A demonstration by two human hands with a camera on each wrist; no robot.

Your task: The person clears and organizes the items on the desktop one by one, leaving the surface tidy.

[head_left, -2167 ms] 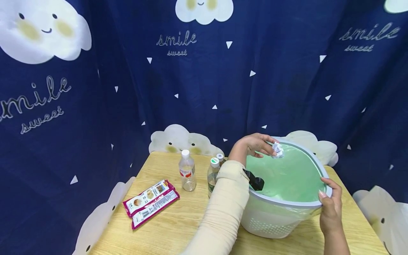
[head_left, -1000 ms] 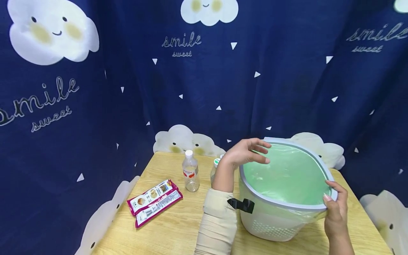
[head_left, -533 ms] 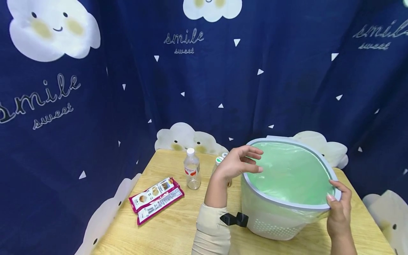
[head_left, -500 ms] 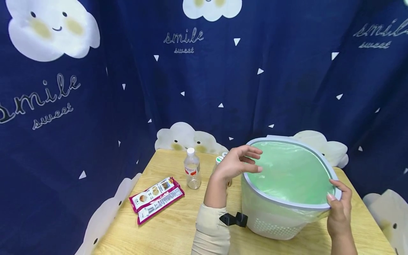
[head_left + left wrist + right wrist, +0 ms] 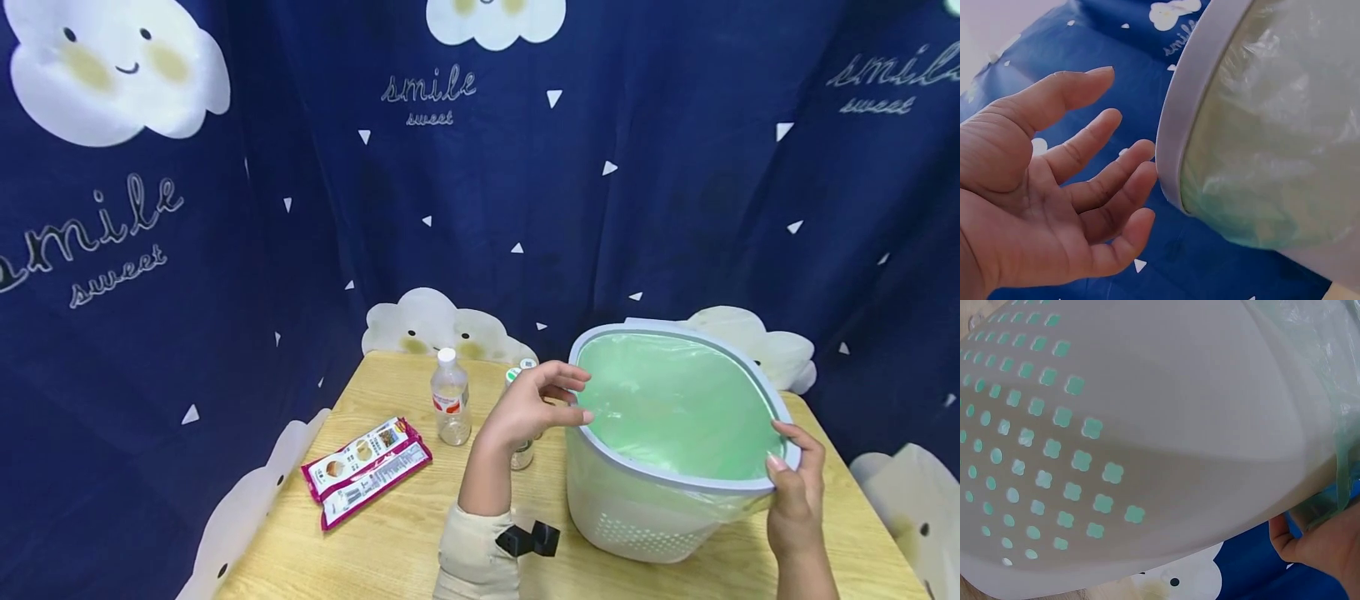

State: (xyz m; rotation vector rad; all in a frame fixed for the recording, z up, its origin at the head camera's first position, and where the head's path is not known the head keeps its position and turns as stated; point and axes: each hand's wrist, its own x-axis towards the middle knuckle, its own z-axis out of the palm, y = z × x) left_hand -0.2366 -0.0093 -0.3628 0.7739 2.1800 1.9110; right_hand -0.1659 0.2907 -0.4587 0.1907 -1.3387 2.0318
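One of the hands (image 5: 525, 408), the left, has withdrawn, perhaps touching the basket (image 5: 633, 496).

Over on the left, a magenta-edged packet (image 5: 366, 472) lies slantwise on the wooden worktop (image 5: 390, 546); just to its right, up stands a white-capped clear bottle (image 5: 450, 406); further right, two more capped bottles (image 5: 513, 375), partly hidden; far side, a navy cloud-print curtain (image 5: 465, 192).
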